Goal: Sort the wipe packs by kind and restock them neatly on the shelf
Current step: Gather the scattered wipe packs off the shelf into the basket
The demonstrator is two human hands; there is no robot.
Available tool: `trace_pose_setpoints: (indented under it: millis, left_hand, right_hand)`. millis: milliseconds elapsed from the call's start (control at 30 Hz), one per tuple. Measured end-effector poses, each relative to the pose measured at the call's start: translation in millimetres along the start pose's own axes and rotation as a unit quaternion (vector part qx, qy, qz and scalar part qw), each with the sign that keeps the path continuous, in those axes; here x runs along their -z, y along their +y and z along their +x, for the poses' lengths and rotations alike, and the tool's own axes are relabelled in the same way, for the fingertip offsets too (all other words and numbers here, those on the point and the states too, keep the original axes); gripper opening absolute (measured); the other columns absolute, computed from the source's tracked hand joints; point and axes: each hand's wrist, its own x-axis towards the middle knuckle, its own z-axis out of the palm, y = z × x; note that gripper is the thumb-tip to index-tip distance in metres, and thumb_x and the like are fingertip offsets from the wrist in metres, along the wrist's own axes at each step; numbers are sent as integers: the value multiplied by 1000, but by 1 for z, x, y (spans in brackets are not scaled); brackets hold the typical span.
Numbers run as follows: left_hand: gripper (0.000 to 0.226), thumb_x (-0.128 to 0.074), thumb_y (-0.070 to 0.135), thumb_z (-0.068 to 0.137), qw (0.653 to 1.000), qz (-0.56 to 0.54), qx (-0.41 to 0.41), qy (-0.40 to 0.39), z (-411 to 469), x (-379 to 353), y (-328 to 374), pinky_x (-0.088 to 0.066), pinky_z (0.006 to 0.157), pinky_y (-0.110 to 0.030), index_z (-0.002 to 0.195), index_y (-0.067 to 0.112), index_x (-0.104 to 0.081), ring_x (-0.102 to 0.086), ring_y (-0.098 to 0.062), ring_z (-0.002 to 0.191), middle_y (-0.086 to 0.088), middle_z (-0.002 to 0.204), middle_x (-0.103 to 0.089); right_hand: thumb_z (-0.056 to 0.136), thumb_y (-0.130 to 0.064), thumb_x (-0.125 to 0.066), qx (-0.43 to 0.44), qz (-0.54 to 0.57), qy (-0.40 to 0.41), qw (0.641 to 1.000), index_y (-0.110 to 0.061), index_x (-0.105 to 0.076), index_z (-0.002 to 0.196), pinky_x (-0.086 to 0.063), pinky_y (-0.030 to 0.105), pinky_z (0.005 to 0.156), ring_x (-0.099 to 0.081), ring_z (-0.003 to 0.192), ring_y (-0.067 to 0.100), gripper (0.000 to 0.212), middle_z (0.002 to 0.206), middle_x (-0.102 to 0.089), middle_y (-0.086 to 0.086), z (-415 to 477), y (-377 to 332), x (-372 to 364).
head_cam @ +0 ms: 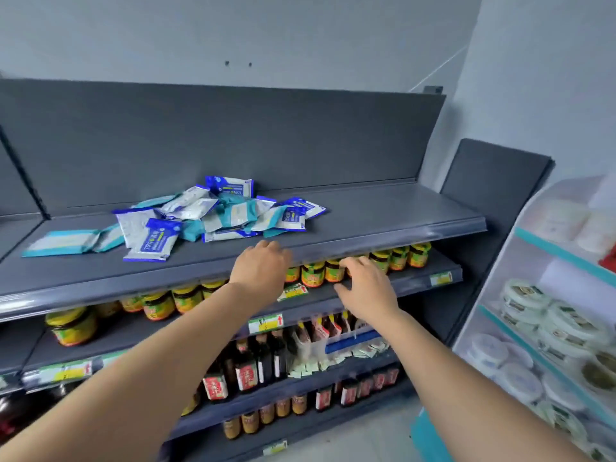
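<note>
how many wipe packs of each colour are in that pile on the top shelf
blue-edged packs: at least 5
teal-edged packs: at least 5
total: at least 10; the packs overlap in the heap, so more may be hidden

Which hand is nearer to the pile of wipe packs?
Left. The left hand is at the shelf edge, just in front of the pile; the right hand is lower and further right.

wipe packs [213, 216] heaped mid-left on top shelf [383, 215] | jars [313, 273] on shelf below | bottles [246, 371] lower still
</note>
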Motion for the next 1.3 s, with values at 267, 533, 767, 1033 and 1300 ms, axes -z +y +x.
trace_pose_setpoints:
  millis: [267, 533, 767, 1033, 1300]
  left_hand:
    - [30, -51, 18, 91, 998, 2, 65, -10, 44, -10, -87, -45, 79, -34, 121, 15, -50, -49, -24, 112, -4, 117, -53]
    - [35, -40, 37, 100, 992, -22, 113, -46, 116, -46, -127, -43, 89, -37, 125, 14, -48, -47, -25, 119, -6, 124, -52]
    - [87, -40, 81, 76, 975, -85, 151, -141, 191, -82, -139, -37, 103, -41, 139, 21, -38, -39, -28, 129, -5, 137, -46]
    - [47, -52, 50, 88, 979, -33, 143, -142, 237, -82, -148, -43, 78, -33, 122, 18, -50, -56, -28, 110, -6, 121, -59]
    - [25, -37, 19, 94, 980, -97, 170, -43, 245, -83, -155, -37, 62, -33, 114, 11, -49, -48, -29, 74, -15, 99, -63]
  right_hand:
    - [91, -37, -58, 30, -4, -20, 999, -19, -48, 133, -42, 36, 94, -47, 122, 24, 47, 128, -51, 4, 93, -56, -21]
    - [90, -66, -38, -21, -24, -97, 995, -17, -43, 134, -45, 42, 91, -48, 121, 30, 65, 135, -48, 9, 188, -63, -65]
    - [72, -88, -35, -78, -26, -177, 981, -19, -38, 139, -39, 42, 98, -39, 131, 32, 97, 141, -43, 12, 261, -60, -95]
    - [67, -56, -78, -67, 83, -188, 976, -14, -35, 140, -38, 35, 100, -38, 131, 28, 94, 139, -44, 9, 317, -46, -106]
    - [84, -19, -65, -140, 167, -158, 963, -26, -44, 135, -41, 26, 73, -55, 105, 24, 56, 133, -46, 8, 331, -28, -103]
